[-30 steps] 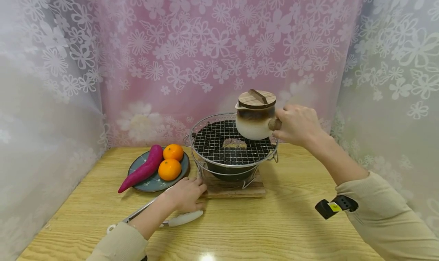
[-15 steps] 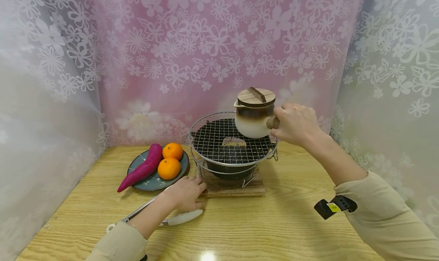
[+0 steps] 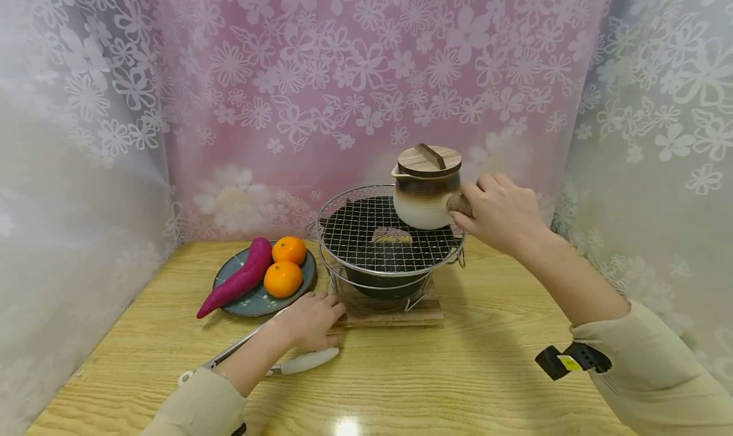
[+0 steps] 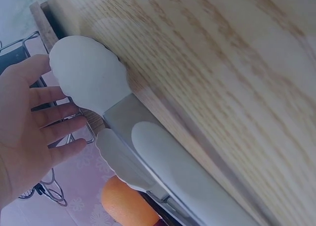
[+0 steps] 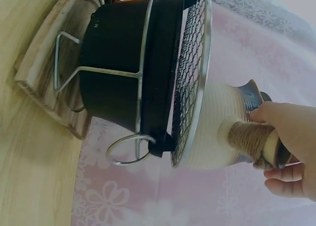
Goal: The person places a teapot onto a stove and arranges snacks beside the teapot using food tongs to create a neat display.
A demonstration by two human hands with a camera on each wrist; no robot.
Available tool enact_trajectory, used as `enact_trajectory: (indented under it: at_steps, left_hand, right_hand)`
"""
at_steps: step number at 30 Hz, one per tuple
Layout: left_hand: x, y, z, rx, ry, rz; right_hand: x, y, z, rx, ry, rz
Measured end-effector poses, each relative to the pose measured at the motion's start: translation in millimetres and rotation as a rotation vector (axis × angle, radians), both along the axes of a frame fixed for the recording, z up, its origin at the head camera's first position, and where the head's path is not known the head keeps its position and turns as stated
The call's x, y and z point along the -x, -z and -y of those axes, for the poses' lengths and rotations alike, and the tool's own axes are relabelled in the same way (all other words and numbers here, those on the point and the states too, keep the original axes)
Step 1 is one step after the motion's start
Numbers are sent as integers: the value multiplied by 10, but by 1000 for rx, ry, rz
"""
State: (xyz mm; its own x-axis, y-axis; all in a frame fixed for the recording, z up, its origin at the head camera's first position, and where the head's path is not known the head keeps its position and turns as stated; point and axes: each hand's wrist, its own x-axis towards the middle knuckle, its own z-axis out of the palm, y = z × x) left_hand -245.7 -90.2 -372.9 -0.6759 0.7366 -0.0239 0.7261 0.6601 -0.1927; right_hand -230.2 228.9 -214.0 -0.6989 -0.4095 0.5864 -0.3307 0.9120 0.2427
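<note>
A small cream-and-brown teapot [image 3: 425, 197] with a wooden lid [image 3: 429, 160] stands upright on the round wire grate [image 3: 366, 245], near its right side. My right hand [image 3: 504, 216] is at the teapot's rope-wrapped handle [image 5: 249, 137]; thumb and fingers lie loosely on either side, apart from one another in the right wrist view. The left hand [image 3: 312, 321] rests low by the wooden board [image 3: 395, 318] under the grill, its fingers extended and spread. White-tipped tongs [image 4: 89, 72] lie under that hand and forearm on the table.
Left of the grill [image 5: 113, 63], a blue plate [image 3: 252, 305] holds a purple sweet potato [image 3: 240, 283] and two oranges [image 3: 283, 279]. The grill's metal stand has ring handles at its sides. A pink floral curtain [image 3: 366, 73] hangs behind the table.
My right hand has loosened round the teapot handle and drawn slightly to the right, showing more of the handle. The teapot and left hand stay nearly still.
</note>
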Motion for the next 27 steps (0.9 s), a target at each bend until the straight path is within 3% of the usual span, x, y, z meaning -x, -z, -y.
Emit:
enact_trajectory:
  at_steps: [4,9,22,27]
  left_hand:
    - [-8,-11,-1,-1,-6,9]
    - [-19,-17,2,2,-14,14]
    - [-56,-16,68,-59,-13,43]
    - [-48,-56,132,-84,-23,39]
  right_hand:
    - [-13,65,-79,26,-108,-103]
    - [-41,112,-161,33,-175,-190]
    - [-154,225,-297,113,-268,-281]
    - [-226,305,-360,177,-264,-339]
